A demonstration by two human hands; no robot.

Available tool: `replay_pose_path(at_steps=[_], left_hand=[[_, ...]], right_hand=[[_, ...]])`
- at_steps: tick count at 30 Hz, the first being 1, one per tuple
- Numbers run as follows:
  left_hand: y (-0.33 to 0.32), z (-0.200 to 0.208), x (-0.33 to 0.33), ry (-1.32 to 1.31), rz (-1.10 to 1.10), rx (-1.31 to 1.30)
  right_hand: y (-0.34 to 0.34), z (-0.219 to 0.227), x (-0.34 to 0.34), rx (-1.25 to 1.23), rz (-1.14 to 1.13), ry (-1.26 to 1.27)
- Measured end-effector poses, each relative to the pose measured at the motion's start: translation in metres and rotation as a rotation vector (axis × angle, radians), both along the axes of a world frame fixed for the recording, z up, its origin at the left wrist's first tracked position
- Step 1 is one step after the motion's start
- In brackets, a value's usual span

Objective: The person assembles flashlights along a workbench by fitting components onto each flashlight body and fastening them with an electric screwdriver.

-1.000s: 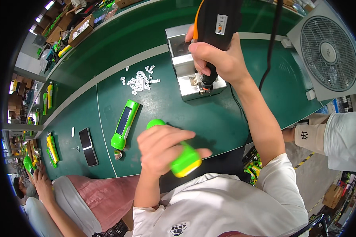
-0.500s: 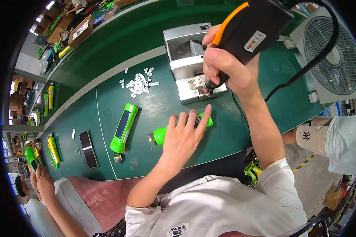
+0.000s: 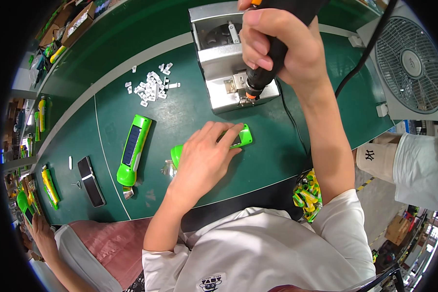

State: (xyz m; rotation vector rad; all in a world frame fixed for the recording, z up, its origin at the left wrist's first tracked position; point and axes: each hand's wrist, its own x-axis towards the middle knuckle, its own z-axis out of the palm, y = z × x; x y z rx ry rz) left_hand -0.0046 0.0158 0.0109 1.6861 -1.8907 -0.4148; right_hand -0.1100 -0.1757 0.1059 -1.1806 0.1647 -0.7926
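Across the green bench (image 3: pixel 272 153), below the metal box (image 3: pixel 218 68), lies the torch (image 3: pixel 246 134), bright green and half hidden under the left hand (image 3: pixel 204 148). That hand is closed over it from above, its fingers bent across the casing and its thumb on the near side. A shiny, clear piece (image 3: pixel 169 169) sits just beside the torch's left end. The right hand (image 3: pixel 292 48) is wrapped round a black driver (image 3: pixel 272 61) with orange trim, tilted so that its tip points down at the front plate of the box; whether tip and plate touch, I cannot tell. To the left lies a second torch (image 3: pixel 134 148), with a dark panel along its body and a shiny piece (image 3: pixel 127 192) at its lower end. Above it is a loose heap of white bits (image 3: pixel 151 88). Farther left are a dark phone (image 3: pixel 91 181), a white strip (image 3: pixel 70 162) and a yellow-and-green torch (image 3: pixel 50 187); a co-worker's hand (image 3: pixel 40 228) is near the bench's left end. As for print: the person's white shirt (image 3: pixel 258 248) carries a chest patch (image 3: pixel 212 282) with a cartoon figure and dark lettering, a beige cloth (image 3: pixel 370 156) at the right bears a dark interlaced monogram, and the grey fan (image 3: pixel 399 92) has a round badge on its hub – too small to read.
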Motion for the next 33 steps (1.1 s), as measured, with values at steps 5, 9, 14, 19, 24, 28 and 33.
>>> replay_pose_path(at_steps=[5,9,14,19,24,28,33], left_hand=[[-0.008,-0.001,-0.003,0.047,0.005,-0.021],[-0.006,-0.004,-0.005,0.013,0.034,-0.017],[-0.007,-0.004,-0.005,0.000,0.029,-0.021],[-0.008,-0.003,-0.005,0.006,0.029,-0.003],[-0.008,-0.004,-0.004,0.024,0.030,-0.008],[-0.009,-0.004,-0.002,0.031,0.025,-0.010],[-0.011,-0.006,-0.002,0.064,0.022,-0.013]], right_hand=[[0.002,-0.022,-0.021,-0.116,0.035,-0.079],[0.025,-0.024,-0.036,-0.246,-0.049,-0.107],[0.034,-0.038,-0.039,-0.248,-0.074,-0.128],[0.034,-0.047,-0.040,-0.260,-0.107,-0.119],[0.034,-0.048,-0.043,-0.310,-0.145,0.019],[0.037,-0.051,-0.040,-0.297,-0.152,0.042],[0.041,-0.065,-0.038,-0.292,-0.159,0.074]])
